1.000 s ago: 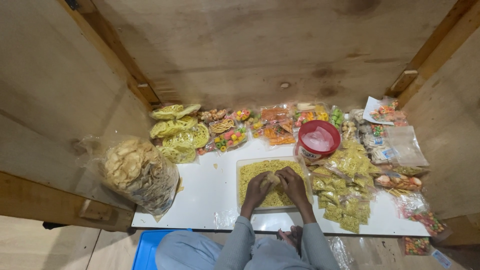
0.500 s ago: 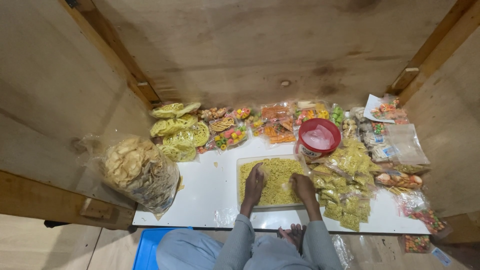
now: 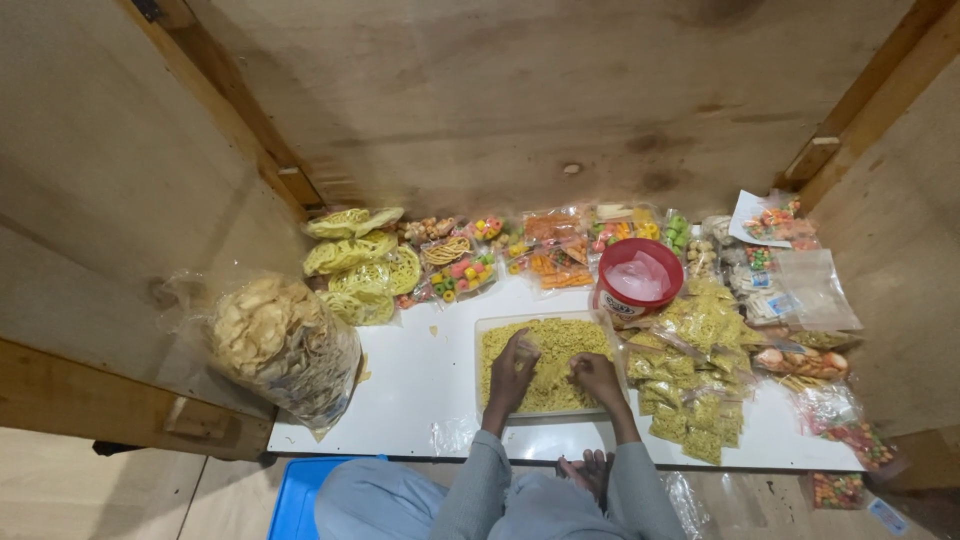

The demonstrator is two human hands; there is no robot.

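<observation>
A clear rectangular tub [image 3: 484, 330] full of thin yellow fried noodle snack [image 3: 556, 345] stands on a white board [image 3: 415, 375]. My left hand [image 3: 513, 368] rests in the tub's left half and holds a small clear bag at its fingertips. My right hand [image 3: 594, 374] lies on the snack at the tub's right side with curled fingers; whether it grips any snack I cannot tell. Grey sleeves cover both forearms.
Small filled packets of the yellow snack [image 3: 690, 385] are piled right of the tub. A red tub [image 3: 636, 276] stands behind it. Colourful snack packets [image 3: 505, 255] line the back. A big bag of pale crackers [image 3: 280, 345] sits at the left. Wooden walls enclose the spot.
A second ago both hands met over the tub's middle around a small bag. They drew apart; now the right hand has come back onto the snack while the left stays at the left.
</observation>
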